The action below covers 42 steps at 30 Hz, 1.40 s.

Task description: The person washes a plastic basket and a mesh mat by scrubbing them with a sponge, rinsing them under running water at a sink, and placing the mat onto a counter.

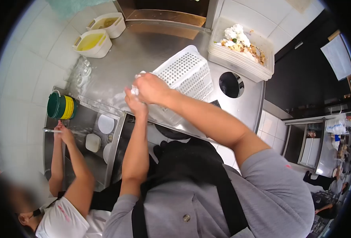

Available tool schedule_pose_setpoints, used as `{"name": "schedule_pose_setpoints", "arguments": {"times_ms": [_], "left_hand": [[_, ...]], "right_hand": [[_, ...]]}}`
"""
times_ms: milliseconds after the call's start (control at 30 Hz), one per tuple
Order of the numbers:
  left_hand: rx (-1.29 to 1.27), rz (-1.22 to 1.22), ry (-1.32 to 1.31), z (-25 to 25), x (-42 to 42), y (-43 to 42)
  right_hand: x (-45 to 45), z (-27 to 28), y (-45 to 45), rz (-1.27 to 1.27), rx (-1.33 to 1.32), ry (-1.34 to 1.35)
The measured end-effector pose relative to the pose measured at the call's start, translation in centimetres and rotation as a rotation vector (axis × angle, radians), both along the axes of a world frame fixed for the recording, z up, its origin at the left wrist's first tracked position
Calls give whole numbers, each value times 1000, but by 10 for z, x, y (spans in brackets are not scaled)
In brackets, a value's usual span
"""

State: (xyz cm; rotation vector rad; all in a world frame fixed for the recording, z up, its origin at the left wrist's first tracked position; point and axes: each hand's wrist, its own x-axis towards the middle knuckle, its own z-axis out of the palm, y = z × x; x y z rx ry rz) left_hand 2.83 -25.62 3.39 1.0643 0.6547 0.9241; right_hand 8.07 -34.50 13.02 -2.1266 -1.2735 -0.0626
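My right hand (153,88) and my left hand (135,104) are together over the steel counter (139,47), both closed around a white, crumpled or foamy thing (135,90) that I cannot make out. A white perforated plastic basket (183,65) lies tilted on the counter just beyond and right of my hands, its near part hidden behind my right forearm. Whitish suds or wet streaks mark the steel left of my hands.
Two white tubs (94,44) with yellowish liquid stand at the back left, clear glasses (82,73) below them. Stacked trays (241,49) hold food scraps by a round hole (231,85). A co-worker's hands (64,133) are over the sink (78,148), near a green bucket (62,106).
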Motion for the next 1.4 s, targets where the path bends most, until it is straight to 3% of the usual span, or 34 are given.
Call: {"name": "schedule_pose_setpoints", "arguments": {"times_ms": [67,133,167,200,267,300,333,367,400,500,533,567,667,733,767,833,867,933,1033,1067,1133,1167,1267,1300,1333,1367,1400], "left_hand": [[122,-70,53,-8,-15,8],[271,-95,153,-5,-20,13],[378,9,257,-5,-15,5],[373,11,254,-5,-12,4],[29,-89,-109,-6,-8,0],[14,-101,-90,6,-13,1],[19,-112,-93,12,-14,3],[158,-85,13,16,-20,2],[296,-49,115,18,-23,4],[349,-59,147,-4,-29,27],[413,-95,195,-7,-32,26],[295,-104,152,-6,-27,24],[168,-71,81,8,-15,6],[262,-144,99,-6,-24,22],[495,-52,143,-34,-29,37],[466,-155,123,-6,-37,26],[458,-165,114,-5,-32,22],[294,-121,106,-9,-29,18],[259,-123,91,-18,-23,22],[260,-137,81,-27,-27,24],[213,-175,46,-31,-27,23],[152,-168,17,-26,-28,17],[110,-170,-64,-20,-27,8],[161,-154,-56,-17,-28,4],[214,-132,-46,-16,-30,2],[362,-308,121,-17,-40,19],[359,-291,122,-11,-41,21]], "right_hand": [[25,8,-22,43,-71,99],[52,17,-37,-143,-217,203],[44,19,-29,-135,-223,194],[22,24,-17,-170,-235,178],[-2,21,-6,-216,-246,174],[-7,15,-3,-98,-131,111],[-7,14,-1,12,-8,47],[4,14,-6,-12,-87,77],[22,11,-17,-90,-118,63],[100,4,-65,-314,-68,71],[88,-7,-56,-305,-79,71],[69,-21,-39,-284,-81,40],[-12,-4,0,-123,0,-64],[8,5,-13,-139,-89,-33],[20,5,-23,-134,-188,7],[90,-1,-69,-288,-172,-202],[123,-2,-88,-346,-71,15],[131,0,-97,-446,-61,-33],[150,-2,-107,-493,36,589],[154,-15,-109,-482,26,586],[164,-34,-116,-283,441,1229],[161,-35,-122,-265,551,1401],[149,-45,-124,-404,747,1230],[150,-40,-125,-327,786,1099],[147,-21,-123,-311,776,1098],[143,-1,-119,-268,711,950],[131,26,-114,-228,646,807]]}}
